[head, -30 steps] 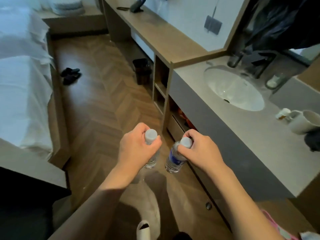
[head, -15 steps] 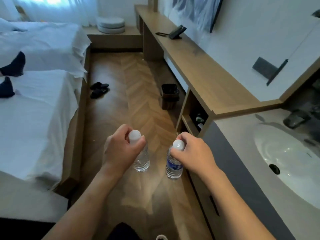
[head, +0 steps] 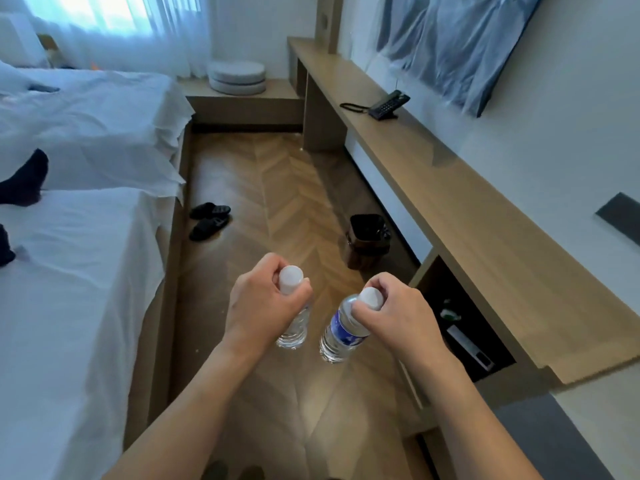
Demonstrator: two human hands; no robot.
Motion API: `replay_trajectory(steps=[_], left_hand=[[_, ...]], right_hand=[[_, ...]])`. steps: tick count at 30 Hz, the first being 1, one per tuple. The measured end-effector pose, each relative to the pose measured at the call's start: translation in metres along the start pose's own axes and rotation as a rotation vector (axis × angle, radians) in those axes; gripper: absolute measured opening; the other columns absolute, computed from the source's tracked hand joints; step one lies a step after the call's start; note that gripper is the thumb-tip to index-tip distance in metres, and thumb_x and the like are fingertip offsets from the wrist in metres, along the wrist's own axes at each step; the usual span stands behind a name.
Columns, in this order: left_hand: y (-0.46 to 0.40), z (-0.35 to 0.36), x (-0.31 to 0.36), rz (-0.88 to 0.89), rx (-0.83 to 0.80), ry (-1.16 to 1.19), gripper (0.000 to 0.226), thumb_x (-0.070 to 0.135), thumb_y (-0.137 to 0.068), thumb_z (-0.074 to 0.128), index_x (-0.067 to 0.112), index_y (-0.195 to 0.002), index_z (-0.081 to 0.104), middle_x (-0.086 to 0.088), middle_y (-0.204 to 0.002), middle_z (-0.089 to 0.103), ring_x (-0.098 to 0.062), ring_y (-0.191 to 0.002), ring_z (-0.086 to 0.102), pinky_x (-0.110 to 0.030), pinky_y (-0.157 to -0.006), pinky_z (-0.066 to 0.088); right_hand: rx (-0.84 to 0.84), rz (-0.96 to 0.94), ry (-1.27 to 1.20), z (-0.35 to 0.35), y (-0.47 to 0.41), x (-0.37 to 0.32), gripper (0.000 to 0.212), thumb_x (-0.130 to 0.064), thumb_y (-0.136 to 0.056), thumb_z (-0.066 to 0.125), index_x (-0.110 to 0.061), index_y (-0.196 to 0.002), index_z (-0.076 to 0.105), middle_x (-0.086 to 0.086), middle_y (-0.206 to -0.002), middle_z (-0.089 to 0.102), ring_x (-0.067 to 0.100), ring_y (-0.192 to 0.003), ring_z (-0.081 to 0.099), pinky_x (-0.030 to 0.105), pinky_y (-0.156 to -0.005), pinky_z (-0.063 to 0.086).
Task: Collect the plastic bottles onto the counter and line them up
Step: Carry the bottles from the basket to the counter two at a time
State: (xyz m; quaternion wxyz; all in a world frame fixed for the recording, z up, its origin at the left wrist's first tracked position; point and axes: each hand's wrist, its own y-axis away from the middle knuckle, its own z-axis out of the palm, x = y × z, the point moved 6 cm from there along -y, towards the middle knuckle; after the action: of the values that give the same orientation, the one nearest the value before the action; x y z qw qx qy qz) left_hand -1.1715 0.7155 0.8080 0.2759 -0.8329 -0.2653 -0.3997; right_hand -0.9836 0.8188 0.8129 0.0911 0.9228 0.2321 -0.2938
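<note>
My left hand (head: 263, 303) grips a clear plastic bottle (head: 293, 332) with a white cap by its neck; it has no visible label. My right hand (head: 398, 318) grips a second clear bottle (head: 341, 336) with a white cap and a blue label, tilted slightly. Both bottles hang above the wooden floor in the middle of the view, a short gap between them. The long wooden counter (head: 460, 202) runs along the wall to my right, its near end beside my right hand.
A black phone (head: 386, 106) sits far along the counter. A dark bin (head: 367, 245) stands on the floor below it, black slippers (head: 209, 220) lie by the white bed (head: 79, 258) on the left. A person's dark-socked foot (head: 26, 183) rests on the bed. A grey sink counter corner (head: 595, 431) shows lower right.
The view has swung left and up, away from the sink toward the room and the long wooden counter. Both hands keep the same hold on their bottles.
</note>
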Motion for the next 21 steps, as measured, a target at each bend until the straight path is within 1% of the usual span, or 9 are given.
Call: replay_trajectory(steps=[3, 6, 8, 11, 12, 14, 15, 18, 21], left_hand=[[-0.066, 0.001, -0.019, -0.012, 0.015, -0.010, 0.028, 0.033, -0.073, 0.078, 0.023, -0.071, 0.052, 0.009, -0.058, 0.055, -0.006, -0.057, 0.053, -0.021, -0.053, 0.036], [-0.137, 0.013, -0.041, -0.020, 0.011, -0.022, 0.027, 0.032, -0.074, 0.078, 0.021, -0.073, 0.054, 0.008, -0.059, 0.056, -0.008, -0.058, 0.055, -0.025, -0.053, 0.041], [-0.186, 0.024, -0.055, -0.014, 0.020, -0.036, 0.026, 0.032, -0.074, 0.077, 0.019, -0.073, 0.055, 0.007, -0.059, 0.056, -0.009, -0.059, 0.055, -0.023, -0.052, 0.041], [-0.258, 0.037, -0.071, -0.016, 0.035, -0.038, 0.025, 0.032, -0.074, 0.077, 0.020, -0.072, 0.055, 0.008, -0.057, 0.053, -0.007, -0.058, 0.052, -0.014, -0.050, 0.034], [-0.283, 0.041, -0.075, -0.019, 0.029, -0.052, 0.025, 0.033, -0.074, 0.077, 0.021, -0.073, 0.055, 0.008, -0.059, 0.054, -0.007, -0.058, 0.053, -0.015, -0.050, 0.036], [-0.331, 0.047, -0.080, -0.019, 0.018, -0.073, 0.025, 0.035, -0.075, 0.077, 0.022, -0.076, 0.056, 0.009, -0.063, 0.058, -0.008, -0.060, 0.056, -0.021, -0.053, 0.043], [-0.355, 0.049, -0.082, -0.021, 0.022, -0.074, 0.025, 0.035, -0.075, 0.077, 0.022, -0.076, 0.056, 0.009, -0.064, 0.059, -0.008, -0.060, 0.057, -0.023, -0.054, 0.043], [-0.431, 0.056, -0.092, -0.037, 0.035, -0.068, 0.026, 0.034, -0.075, 0.077, 0.022, -0.075, 0.055, 0.009, -0.063, 0.058, -0.007, -0.059, 0.055, -0.021, -0.053, 0.037], [-0.508, 0.060, -0.108, -0.052, 0.055, -0.068, 0.025, 0.032, -0.075, 0.077, 0.019, -0.075, 0.055, 0.009, -0.064, 0.058, -0.007, -0.059, 0.055, -0.019, -0.053, 0.035]], right_hand=[[-0.009, 0.010, -0.015, 0.009, -0.061, -0.018, 0.021, -0.042, -0.077, 0.066, -0.029, -0.090, 0.055, -0.011, -0.078, 0.061, 0.006, -0.070, 0.060, 0.019, -0.055, 0.044], [-0.030, 0.028, 0.002, 0.026, -0.131, -0.028, 0.021, -0.042, -0.077, 0.065, -0.030, -0.091, 0.056, -0.011, -0.079, 0.063, 0.004, -0.068, 0.059, 0.015, -0.052, 0.037], [-0.037, 0.009, 0.028, 0.038, -0.183, -0.035, 0.021, -0.043, -0.076, 0.064, -0.030, -0.091, 0.056, -0.011, -0.078, 0.063, 0.004, -0.067, 0.058, 0.014, -0.051, 0.036], [-0.047, -0.012, 0.045, 0.050, -0.264, -0.045, 0.022, -0.044, -0.076, 0.065, -0.030, -0.090, 0.056, -0.012, -0.077, 0.062, 0.006, -0.068, 0.060, 0.017, -0.052, 0.042], [-0.056, -0.009, 0.048, 0.052, -0.289, -0.050, 0.022, -0.044, -0.076, 0.065, -0.030, -0.090, 0.056, -0.011, -0.076, 0.062, 0.006, -0.068, 0.060, 0.017, -0.053, 0.041], [-0.065, -0.001, 0.046, 0.054, -0.338, -0.059, 0.022, -0.045, -0.075, 0.064, -0.030, -0.089, 0.055, -0.010, -0.076, 0.062, 0.006, -0.068, 0.060, 0.019, -0.053, 0.040], [-0.062, -0.005, 0.047, 0.055, -0.362, -0.065, 0.023, -0.046, -0.075, 0.063, -0.030, -0.088, 0.054, -0.010, -0.077, 0.063, 0.007, -0.069, 0.060, 0.020, -0.054, 0.041], [-0.040, -0.007, 0.052, 0.058, -0.435, -0.085, 0.024, -0.048, -0.072, 0.061, -0.029, -0.086, 0.052, -0.010, -0.076, 0.063, 0.009, -0.070, 0.062, 0.029, -0.060, 0.051], [-0.029, -0.006, 0.062, 0.065, -0.509, -0.107, 0.025, -0.048, -0.072, 0.062, -0.028, -0.085, 0.053, -0.010, -0.074, 0.064, 0.010, -0.069, 0.062, 0.034, -0.063, 0.056]])
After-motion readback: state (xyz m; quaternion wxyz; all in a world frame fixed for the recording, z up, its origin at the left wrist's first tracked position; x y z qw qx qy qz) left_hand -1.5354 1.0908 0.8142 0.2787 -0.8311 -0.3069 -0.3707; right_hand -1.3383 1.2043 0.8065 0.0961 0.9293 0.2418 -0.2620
